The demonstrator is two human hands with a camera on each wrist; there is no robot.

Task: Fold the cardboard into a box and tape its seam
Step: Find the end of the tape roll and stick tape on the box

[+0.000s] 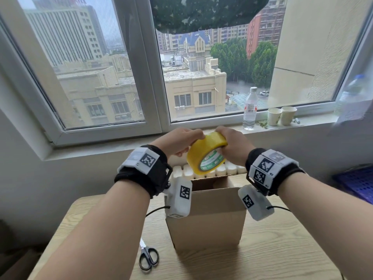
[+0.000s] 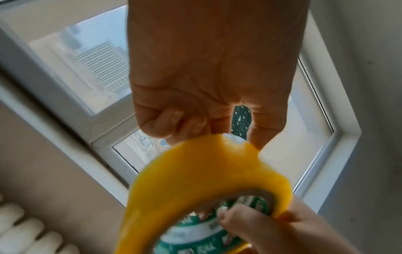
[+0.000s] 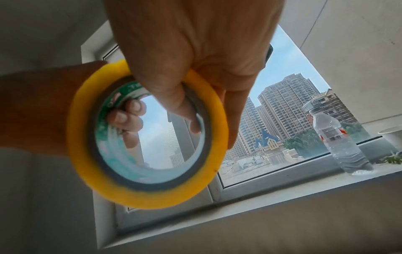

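- Head camera: I hold a yellow roll of tape [image 1: 206,154] up in front of the window [image 1: 141,63], above a cardboard box [image 1: 207,217] standing on the wooden table [image 1: 282,249].
- My right hand [image 1: 232,147] grips the roll: in the right wrist view my fingers [image 3: 128,118] curl through the green-printed core while my thumb [image 3: 172,96] crosses its near edge.
- My left hand [image 1: 179,141] sits on the roll's upper rim; in the left wrist view my thumb and fingers pinch at the outer layer of tape [image 2: 230,137] at the top of the roll.
- The box stands upright just below my wrists, its top open, one far flap [image 1: 210,179] raised toward the white radiator [image 1: 222,169].
- Black-handled scissors [image 1: 148,257] lie on the table just left of the box, apart from it.
- On the windowsill [image 1: 302,124] to the right stand a clear plastic bottle [image 1: 250,108] and two paper cups [image 1: 281,116], side by side.
- A dark patterned cloth [image 1: 205,13] hangs across the top of the window.
- A blue perforated crate [image 1: 359,182] shows at the right edge.
- Both wrists carry black bands with white marker blocks [image 1: 141,158].
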